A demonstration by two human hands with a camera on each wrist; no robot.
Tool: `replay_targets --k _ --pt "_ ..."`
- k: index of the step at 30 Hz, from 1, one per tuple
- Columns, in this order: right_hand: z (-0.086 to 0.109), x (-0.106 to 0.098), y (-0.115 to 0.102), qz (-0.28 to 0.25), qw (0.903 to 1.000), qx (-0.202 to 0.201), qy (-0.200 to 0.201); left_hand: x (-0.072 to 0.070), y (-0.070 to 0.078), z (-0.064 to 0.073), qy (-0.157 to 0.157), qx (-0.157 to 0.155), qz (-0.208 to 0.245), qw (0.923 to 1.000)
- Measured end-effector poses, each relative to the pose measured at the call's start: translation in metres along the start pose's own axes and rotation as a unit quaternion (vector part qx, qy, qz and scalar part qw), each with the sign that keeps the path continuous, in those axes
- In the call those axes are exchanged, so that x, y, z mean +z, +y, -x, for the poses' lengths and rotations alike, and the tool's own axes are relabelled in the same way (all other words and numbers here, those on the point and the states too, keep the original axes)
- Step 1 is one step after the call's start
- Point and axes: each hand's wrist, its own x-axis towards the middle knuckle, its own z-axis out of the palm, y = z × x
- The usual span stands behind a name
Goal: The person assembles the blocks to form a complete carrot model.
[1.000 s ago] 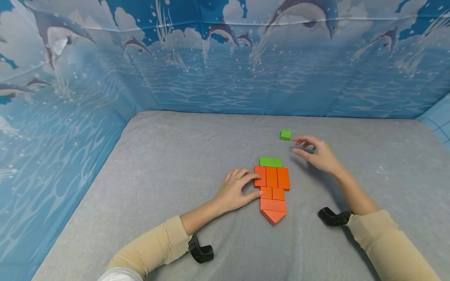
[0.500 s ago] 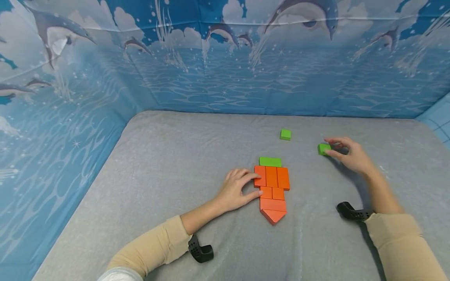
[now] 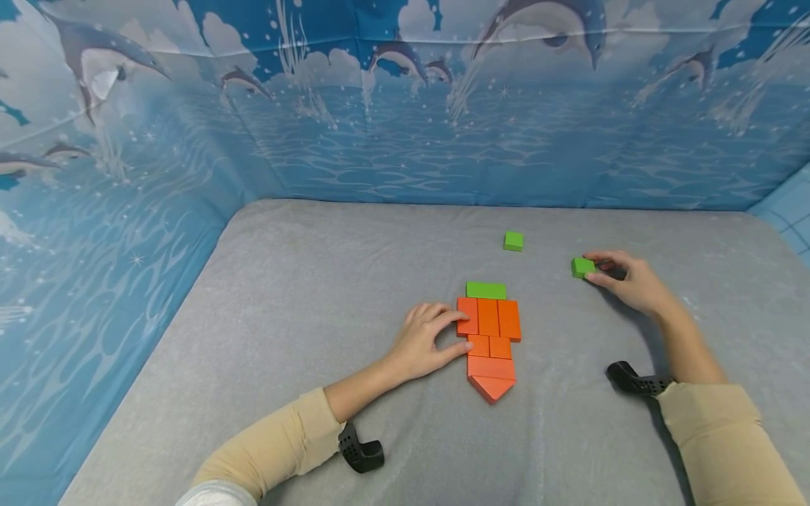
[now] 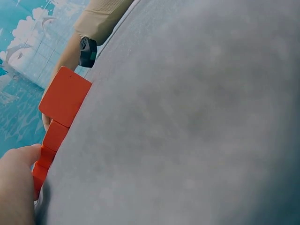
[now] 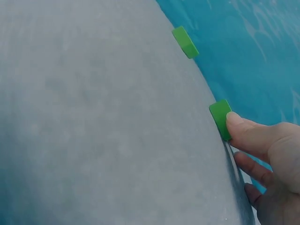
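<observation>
My left hand (image 3: 427, 342) rests at the left side of a flat figure made of orange blocks (image 3: 489, 318). Its index fingertip touches an upper block and its thumb tip a smaller one lower down; the fingers are relaxed. A long green block (image 3: 486, 290) lies against the figure's far end, and a red-orange pointed block (image 3: 492, 388) forms the near end. Off to the right, my right hand (image 3: 626, 280) pinches a small green block (image 3: 582, 268) between thumb and fingers. In the right wrist view, the thumb (image 5: 236, 123) presses that block's side.
Another small green block (image 3: 513, 242) lies farther back on the grey cloth surface (image 3: 316, 281). Blue dolphin-print curtains (image 3: 405, 140) rise behind and at the left. Black wrist devices (image 3: 362, 450) sit beneath both cuffs.
My right hand has moved right, away from beside the far green block, and has taken hold of the other small green block. The left hand and the orange figure have stayed put.
</observation>
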Motion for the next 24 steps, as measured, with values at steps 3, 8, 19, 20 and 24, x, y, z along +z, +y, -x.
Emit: replay_targets --k 3,8,19,20,24 --pt "-0.001 0.002 -0.006 0.000 0.9997 0.022 0.008 0.000 0.000 0.000 -0.002 -0.001 0.000 1.0000" --pt "-0.002 0.013 -0.031 -0.030 0.9983 0.050 0.001 -0.001 0.000 0.000 -0.005 -0.003 0.000 1.0000" --pt "-0.006 0.054 -0.084 -0.061 0.9970 0.037 -0.030 0.000 -0.001 0.001 -0.006 -0.001 -0.004 1.0000" --pt "-0.006 0.057 -0.086 -0.060 0.9973 0.035 -0.027 0.000 -0.001 0.001 -0.006 -0.001 -0.004 1.0000" --pt "-0.007 0.066 -0.090 -0.056 0.9982 0.019 -0.008 0.000 -0.001 0.001 -0.004 -0.001 -0.006 1.0000"
